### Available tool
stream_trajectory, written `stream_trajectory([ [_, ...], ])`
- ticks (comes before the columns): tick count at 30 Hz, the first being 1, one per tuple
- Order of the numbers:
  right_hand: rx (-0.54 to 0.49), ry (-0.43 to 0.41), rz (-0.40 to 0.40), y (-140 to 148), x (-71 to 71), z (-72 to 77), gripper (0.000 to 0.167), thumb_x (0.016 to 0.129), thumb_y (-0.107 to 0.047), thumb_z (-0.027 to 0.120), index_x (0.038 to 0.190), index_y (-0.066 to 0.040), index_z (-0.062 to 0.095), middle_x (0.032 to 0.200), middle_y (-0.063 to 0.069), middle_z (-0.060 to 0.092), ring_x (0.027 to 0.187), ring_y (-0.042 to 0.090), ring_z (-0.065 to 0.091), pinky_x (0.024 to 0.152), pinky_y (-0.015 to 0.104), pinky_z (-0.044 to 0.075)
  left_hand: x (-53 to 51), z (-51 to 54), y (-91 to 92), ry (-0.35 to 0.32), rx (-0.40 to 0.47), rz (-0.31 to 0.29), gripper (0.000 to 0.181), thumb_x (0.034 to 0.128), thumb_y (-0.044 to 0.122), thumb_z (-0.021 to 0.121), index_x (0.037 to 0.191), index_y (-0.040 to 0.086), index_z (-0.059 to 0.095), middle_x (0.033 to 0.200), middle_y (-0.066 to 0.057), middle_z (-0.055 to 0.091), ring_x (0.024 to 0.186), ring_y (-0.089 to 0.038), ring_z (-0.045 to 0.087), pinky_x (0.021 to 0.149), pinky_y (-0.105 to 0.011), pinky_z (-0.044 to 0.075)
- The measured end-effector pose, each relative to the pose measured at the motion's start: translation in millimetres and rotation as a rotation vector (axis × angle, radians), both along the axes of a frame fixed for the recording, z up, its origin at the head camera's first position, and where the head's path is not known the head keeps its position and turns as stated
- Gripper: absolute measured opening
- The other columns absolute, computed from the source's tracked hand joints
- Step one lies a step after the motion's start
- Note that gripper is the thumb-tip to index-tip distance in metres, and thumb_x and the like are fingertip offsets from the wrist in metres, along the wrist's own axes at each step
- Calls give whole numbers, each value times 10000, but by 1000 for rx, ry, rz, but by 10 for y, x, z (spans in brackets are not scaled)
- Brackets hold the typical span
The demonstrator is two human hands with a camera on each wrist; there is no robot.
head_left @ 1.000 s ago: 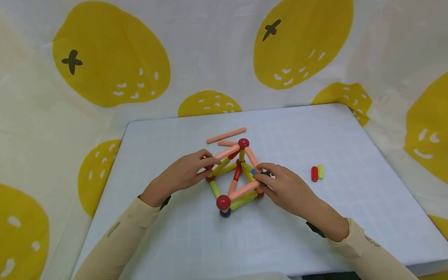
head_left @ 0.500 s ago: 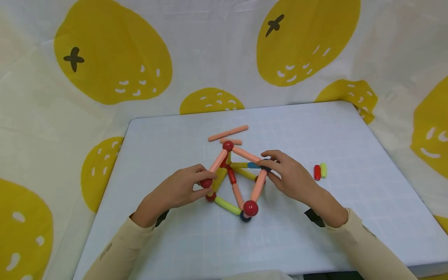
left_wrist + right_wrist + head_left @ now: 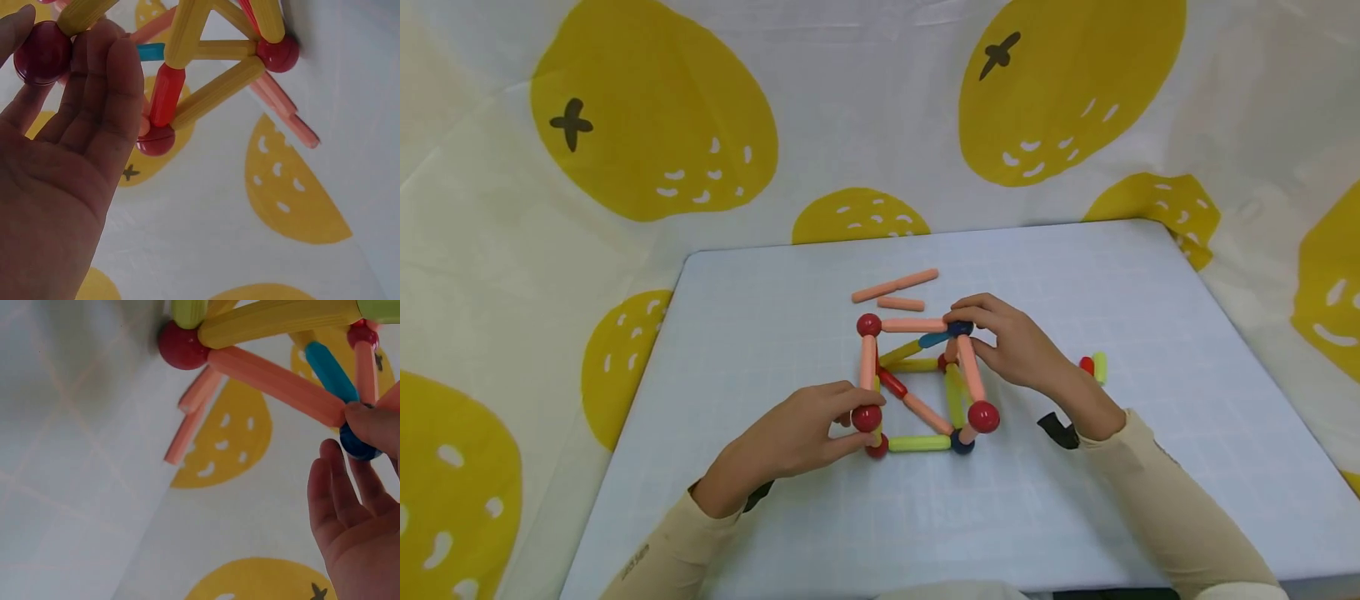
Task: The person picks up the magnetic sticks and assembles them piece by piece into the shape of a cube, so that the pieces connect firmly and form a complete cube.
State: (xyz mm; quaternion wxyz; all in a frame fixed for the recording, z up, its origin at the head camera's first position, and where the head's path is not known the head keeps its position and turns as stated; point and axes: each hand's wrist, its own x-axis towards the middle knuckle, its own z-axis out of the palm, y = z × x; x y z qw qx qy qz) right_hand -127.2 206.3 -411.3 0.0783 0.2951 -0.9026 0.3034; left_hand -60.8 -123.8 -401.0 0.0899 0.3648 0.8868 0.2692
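A cube-like frame of magnetic rods and balls stands on the table, with salmon rods (image 3: 913, 325) round its top. At its near left top corner my left hand (image 3: 805, 429) pinches a red ball (image 3: 867, 419) between thumb and fingers. My right hand (image 3: 1026, 346) pinches the dark blue ball (image 3: 961, 328) at the far right top corner, seen closer in the right wrist view as a blue ball (image 3: 359, 444). Another red ball (image 3: 983, 417) tops the near right corner. Inside, a red rod (image 3: 892, 383) joined to a salmon one runs diagonally across the base.
Loose salmon rods (image 3: 901, 304) lie behind the frame on the white table (image 3: 760, 333). To the right, beside the right forearm, are a short red rod (image 3: 1087, 365) and a light green rod (image 3: 1101, 367). A lemon-patterned cloth (image 3: 865, 100) hangs behind.
The frame has turned counterclockwise as seen from above, its near corner swinging right. My left hand has come nearer and my right hand has moved away, each holding its corner ball.
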Motion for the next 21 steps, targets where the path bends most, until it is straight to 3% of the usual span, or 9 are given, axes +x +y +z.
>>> stream_trajectory([
  [8,-40,-62,-1,-1,-27,-22,458,907,50,714,1330,-117,660,1383,89,592,1213,275,607,928,469,584,12,-19,8,7,31,-5,402,892,301,804,1263,249,656,1049,117,689,899,-84,695,787,-205,572],
  [11,-65,-103,-2,1,-21,-22,463,924,37,699,1357,-117,643,1406,84,585,1217,263,604,894,446,595,13,-5,13,17,20,-4,407,891,306,804,1266,253,653,1042,118,689,888,-43,667,773,-198,565],
  [21,-87,-132,-2,8,-20,-52,476,935,33,687,1384,-110,621,1409,90,589,1231,261,600,895,463,597,9,-24,9,97,-20,-11,421,894,346,797,1278,250,656,1007,112,694,832,-21,610,717,-177,535],
])
